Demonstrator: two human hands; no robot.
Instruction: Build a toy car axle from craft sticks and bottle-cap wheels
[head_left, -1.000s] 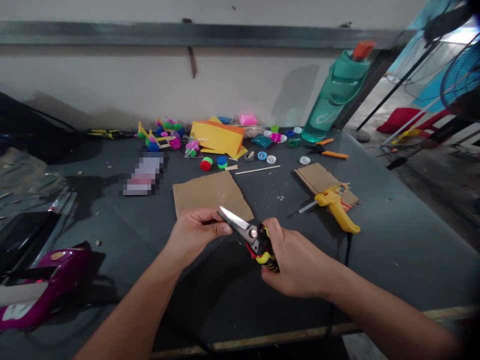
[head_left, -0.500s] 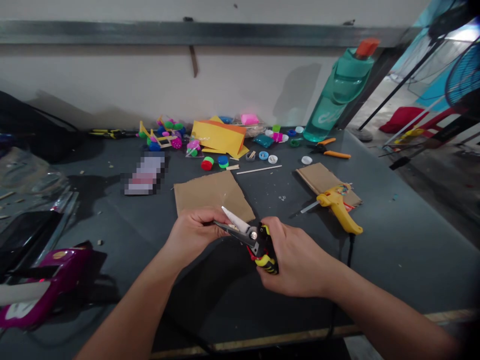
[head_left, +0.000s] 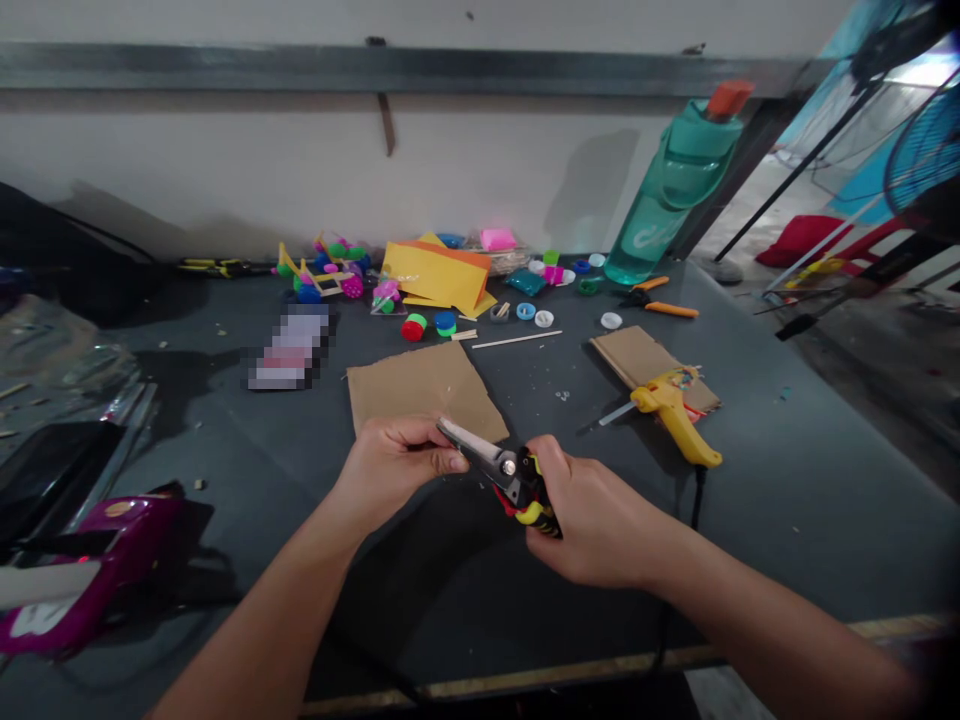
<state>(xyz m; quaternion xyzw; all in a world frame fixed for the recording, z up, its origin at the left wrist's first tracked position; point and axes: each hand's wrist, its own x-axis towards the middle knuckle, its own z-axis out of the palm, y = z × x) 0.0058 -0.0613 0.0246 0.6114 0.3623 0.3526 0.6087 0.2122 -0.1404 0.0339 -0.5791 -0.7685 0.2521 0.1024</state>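
"What do the hands have?"

"One pair of snips point(head_left: 499, 472). The right hand point(head_left: 592, 520) wraps around the yellow, red and black handles point(head_left: 536, 508), and the left hand point(head_left: 394, 470) pinches the steel blades point(head_left: 469, 442). Both are clamped on that one tool, with the pivot between them, and they don't touch each other."

"Where are the snips?"

"Held over the middle of the table point(head_left: 757, 500), with the blade tips in line with the near edge of a cardboard sheet point(head_left: 420, 395)."

"Is that the only cardboard?"

"No, there are two sheets. The other point(head_left: 637, 358) lies toward the right edge, under one yellow glue gun point(head_left: 671, 425)."

"And along the far edge?"

"One green bottle point(head_left: 671, 195) with an orange cap stands near the right corner, just beside one pair of orange-handled pliers point(head_left: 664, 305). Left of those are folded yellow paper point(head_left: 435, 275), one wooden stick point(head_left: 517, 340), and loose plastic caps point(head_left: 525, 311) too jumbled to count."

"The left edge?"

"One magenta object point(head_left: 97, 570) sits near the corner, and a blurred patch point(head_left: 289, 345) lies farther in."
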